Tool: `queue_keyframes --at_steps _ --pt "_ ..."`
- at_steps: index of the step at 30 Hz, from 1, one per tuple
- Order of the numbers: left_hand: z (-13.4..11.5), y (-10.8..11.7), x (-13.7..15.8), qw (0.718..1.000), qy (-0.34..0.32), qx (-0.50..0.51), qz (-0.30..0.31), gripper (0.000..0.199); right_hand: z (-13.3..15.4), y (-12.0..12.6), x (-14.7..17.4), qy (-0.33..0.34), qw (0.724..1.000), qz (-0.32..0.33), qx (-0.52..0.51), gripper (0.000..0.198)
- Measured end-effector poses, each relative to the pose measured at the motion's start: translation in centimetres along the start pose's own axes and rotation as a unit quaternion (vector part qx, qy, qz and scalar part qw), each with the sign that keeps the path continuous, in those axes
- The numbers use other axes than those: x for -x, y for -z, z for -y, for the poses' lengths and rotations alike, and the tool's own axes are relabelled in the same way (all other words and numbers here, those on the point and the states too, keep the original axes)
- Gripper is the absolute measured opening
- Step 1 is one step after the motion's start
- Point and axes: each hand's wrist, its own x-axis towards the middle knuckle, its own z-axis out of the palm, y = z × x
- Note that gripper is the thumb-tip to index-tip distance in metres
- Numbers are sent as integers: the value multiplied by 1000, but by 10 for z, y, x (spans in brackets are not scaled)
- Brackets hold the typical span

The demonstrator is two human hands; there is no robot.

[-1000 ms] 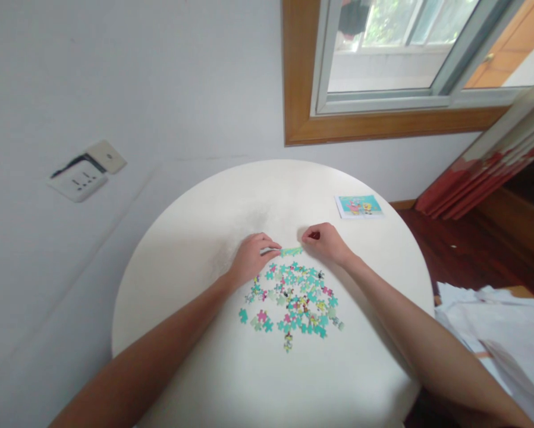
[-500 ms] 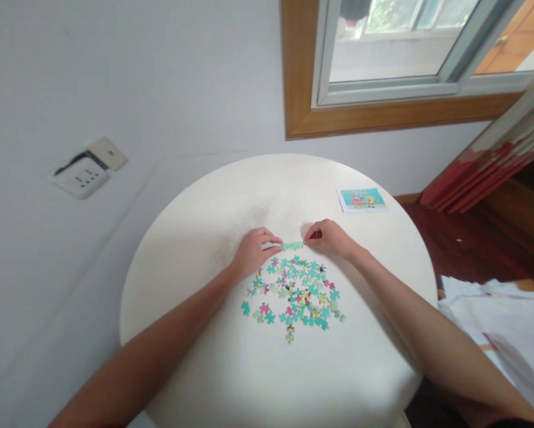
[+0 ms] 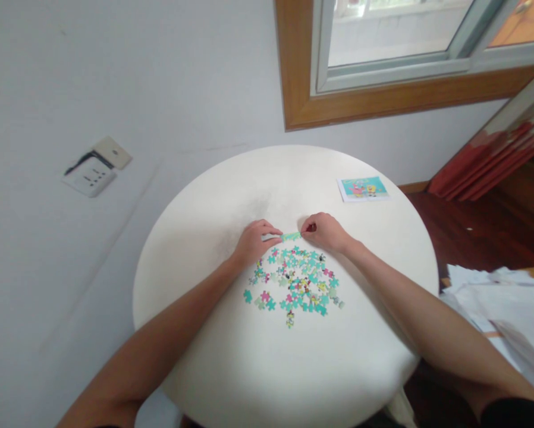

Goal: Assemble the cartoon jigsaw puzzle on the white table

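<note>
A short strip of joined jigsaw puzzle pieces (image 3: 291,236), green and teal, lies flat on the white round table (image 3: 231,184). My left hand (image 3: 254,241) grips its left end, the thumb in front and the fingers behind. At the right end, my right hand (image 3: 323,230) is closed in a pinch on a jigsaw puzzle piece, mostly hidden by the fingertips. Nearer to me lies a loose spread of many jigsaw puzzle pieces (image 3: 300,278) in teal, pink, yellow and pale green. One small joined bit (image 3: 289,319) sits in front of the spread.
A cartoon picture card (image 3: 364,189) lies at the table's back right. White papers (image 3: 503,303) are piled low on the right. Behind the table are a wall with a socket (image 3: 90,176), a wood-framed window (image 3: 302,113) and a red and cream curtain (image 3: 467,163).
The view has tilted down slightly, so the window sits higher. Both hands stay at the ends of the puzzle strip, with little movement of the fingers.
</note>
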Motion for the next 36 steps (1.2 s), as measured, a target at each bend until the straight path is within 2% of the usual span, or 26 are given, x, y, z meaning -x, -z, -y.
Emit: queue_keyframes --at_steps 20,29,36 --pt "1 1 1 1000 6 26 -14 11 14 -18 3 16 999 -39 35 15" --pt "2 1 1 1000 2 27 -13 12 4 -8 1 37 998 -10 -52 16" --pt "3 0 2 1000 1 28 -11 12 4 -4 6 46 997 12 -60 16"
